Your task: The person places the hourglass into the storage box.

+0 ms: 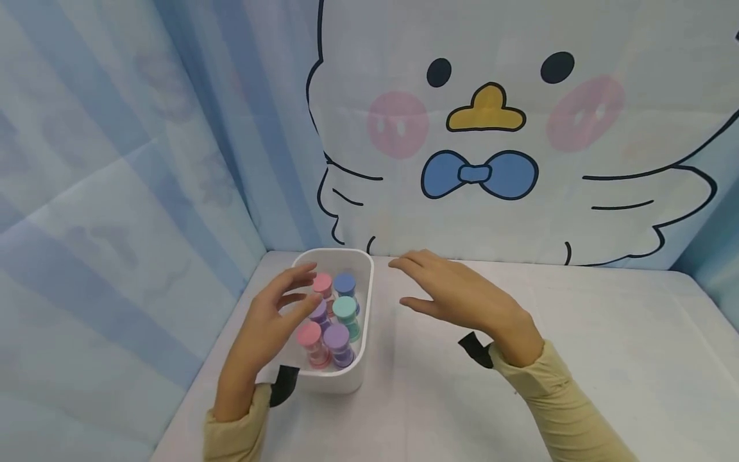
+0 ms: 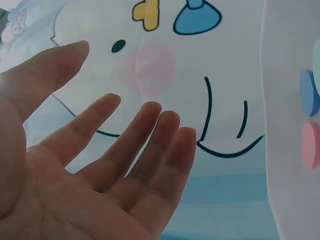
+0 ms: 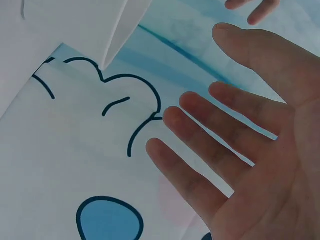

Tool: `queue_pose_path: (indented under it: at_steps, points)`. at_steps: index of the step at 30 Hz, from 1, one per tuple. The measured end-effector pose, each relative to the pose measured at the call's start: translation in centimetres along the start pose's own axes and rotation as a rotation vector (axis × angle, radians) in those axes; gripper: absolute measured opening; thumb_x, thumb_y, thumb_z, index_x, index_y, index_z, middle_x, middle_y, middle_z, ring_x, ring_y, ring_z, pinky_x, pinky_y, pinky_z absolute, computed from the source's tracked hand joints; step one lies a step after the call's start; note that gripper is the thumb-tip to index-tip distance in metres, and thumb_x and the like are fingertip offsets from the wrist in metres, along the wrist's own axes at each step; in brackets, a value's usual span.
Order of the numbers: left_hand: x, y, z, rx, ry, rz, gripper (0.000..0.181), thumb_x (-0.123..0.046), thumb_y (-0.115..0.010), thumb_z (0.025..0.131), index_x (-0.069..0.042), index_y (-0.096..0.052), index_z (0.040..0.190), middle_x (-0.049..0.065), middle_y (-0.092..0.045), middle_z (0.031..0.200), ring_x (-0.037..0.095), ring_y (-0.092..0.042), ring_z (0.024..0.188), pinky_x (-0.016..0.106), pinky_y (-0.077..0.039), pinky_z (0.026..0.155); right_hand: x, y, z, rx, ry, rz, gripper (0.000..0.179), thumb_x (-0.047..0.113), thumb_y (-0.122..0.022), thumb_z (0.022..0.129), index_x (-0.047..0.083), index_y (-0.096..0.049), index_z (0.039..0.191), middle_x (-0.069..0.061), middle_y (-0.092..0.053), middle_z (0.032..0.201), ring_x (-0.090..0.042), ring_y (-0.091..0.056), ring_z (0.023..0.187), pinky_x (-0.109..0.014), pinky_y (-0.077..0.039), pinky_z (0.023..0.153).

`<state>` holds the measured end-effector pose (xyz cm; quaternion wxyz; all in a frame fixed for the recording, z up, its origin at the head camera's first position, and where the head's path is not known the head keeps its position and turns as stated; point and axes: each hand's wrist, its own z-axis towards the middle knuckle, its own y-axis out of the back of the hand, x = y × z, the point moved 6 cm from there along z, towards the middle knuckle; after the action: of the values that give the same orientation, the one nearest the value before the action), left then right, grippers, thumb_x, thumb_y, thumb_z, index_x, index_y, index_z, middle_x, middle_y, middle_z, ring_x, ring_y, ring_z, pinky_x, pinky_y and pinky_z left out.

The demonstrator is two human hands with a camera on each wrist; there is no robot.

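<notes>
A white bin holds several small sand timers, standing upright with coloured caps. Among them are a pink timer, a purple timer, a teal timer and a blue timer. Over the bin's left side hovers my left hand, its fingers relaxed and holding nothing; it hides part of the bin's rim. To the right of the bin, my right hand is held above the table, palm toward the bin. In the right wrist view its fingers are extended and spread, with nothing in them.
The bin stands on a white table, near its back left corner. Behind it hangs a curtain printed with a cartoon bird, and a blue striped curtain runs along the left side.
</notes>
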<state>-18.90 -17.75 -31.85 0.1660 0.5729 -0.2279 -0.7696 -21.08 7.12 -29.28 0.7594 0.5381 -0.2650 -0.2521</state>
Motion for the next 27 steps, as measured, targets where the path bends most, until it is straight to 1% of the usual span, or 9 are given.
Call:
queue_pose_path:
  at_steps: [4, 8, 11, 14, 16, 21, 25, 27]
  points:
    - [-0.5, -1.6, 0.1, 0.019, -0.015, -0.016, 0.055, -0.030, -0.069, 0.094, -0.021, -0.050, 0.144, 0.004, -0.055, 0.141, 0.025, -0.053, 0.129, 0.049, -0.045, 0.106, -0.7, 0.3, -1.1, -0.022, -0.020, -0.003, 0.058, 0.031, -0.074, 0.090, 0.008, -0.052, 0.139, -0.007, -0.056, 0.136, -0.022, -0.058, 0.121, -0.038, -0.054, 0.096]
    - [-1.6, -3.3, 0.4, 0.054, -0.037, -0.012, 0.058, -0.034, -0.069, 0.093, -0.022, -0.048, 0.146, 0.003, -0.051, 0.144, 0.028, -0.053, 0.127, 0.052, -0.045, 0.105, -1.4, 0.6, -2.1, -0.040, -0.052, -0.008, 0.059, 0.031, -0.075, 0.090, 0.006, -0.052, 0.138, -0.008, -0.056, 0.135, -0.023, -0.056, 0.123, -0.039, -0.053, 0.097]
    - [-2.6, -4.6, 0.7, 0.072, -0.059, -0.001, 0.060, -0.033, -0.071, 0.092, -0.020, -0.049, 0.146, 0.002, -0.050, 0.145, 0.027, -0.051, 0.129, 0.051, -0.044, 0.106, -2.0, 0.7, -2.9, -0.056, -0.064, -0.009, 0.061, 0.031, -0.076, 0.089, 0.004, -0.052, 0.138, -0.009, -0.056, 0.135, -0.024, -0.055, 0.123, -0.040, -0.052, 0.098]
    - [-3.3, -5.8, 1.0, 0.084, -0.062, 0.005, 0.060, -0.035, -0.071, 0.091, -0.022, -0.049, 0.146, -0.001, -0.048, 0.147, 0.023, -0.047, 0.134, 0.051, -0.041, 0.109, -2.6, 0.7, -3.6, -0.068, -0.069, -0.005, 0.062, 0.032, -0.076, 0.089, 0.003, -0.051, 0.139, -0.009, -0.056, 0.134, -0.025, -0.054, 0.123, -0.042, -0.051, 0.098]
    - [-3.5, -6.6, 1.1, 0.095, -0.067, 0.006, 0.061, -0.037, -0.072, 0.091, -0.023, -0.049, 0.146, -0.002, -0.047, 0.148, 0.022, -0.044, 0.136, 0.051, -0.038, 0.112, -3.0, 0.7, -4.2, -0.074, -0.083, -0.007, 0.065, 0.033, -0.076, 0.088, 0.003, -0.051, 0.140, -0.010, -0.056, 0.135, -0.026, -0.054, 0.125, -0.043, -0.051, 0.099]
    - [-4.0, -8.2, 1.3, 0.116, -0.095, 0.020, 0.059, -0.043, -0.069, 0.092, -0.028, -0.049, 0.146, -0.005, -0.046, 0.146, 0.017, -0.042, 0.136, 0.051, -0.038, 0.112, -3.8, 0.5, -5.4, -0.074, -0.128, -0.004, 0.071, 0.040, -0.074, 0.089, 0.003, -0.047, 0.144, -0.011, -0.052, 0.140, -0.029, -0.050, 0.128, -0.048, -0.048, 0.103]
    - [-4.3, -9.5, 1.2, 0.136, -0.102, 0.045, 0.060, -0.046, -0.067, 0.093, -0.030, -0.047, 0.147, -0.003, -0.042, 0.149, 0.018, -0.039, 0.139, 0.052, -0.038, 0.111, -4.2, 0.0, -6.2, -0.056, -0.162, 0.011, 0.075, 0.044, -0.071, 0.090, 0.004, -0.043, 0.147, -0.013, -0.049, 0.144, -0.031, -0.047, 0.132, -0.051, -0.044, 0.106]
    - [-4.4, -10.2, 1.2, 0.139, -0.112, 0.054, 0.061, -0.044, -0.067, 0.093, -0.028, -0.046, 0.148, 0.002, -0.040, 0.152, 0.022, -0.036, 0.141, 0.054, -0.037, 0.112, -4.4, -0.3, -6.7, -0.049, -0.177, 0.019, 0.077, 0.045, -0.070, 0.091, 0.003, -0.040, 0.148, -0.014, -0.046, 0.146, -0.032, -0.045, 0.133, -0.053, -0.043, 0.107]
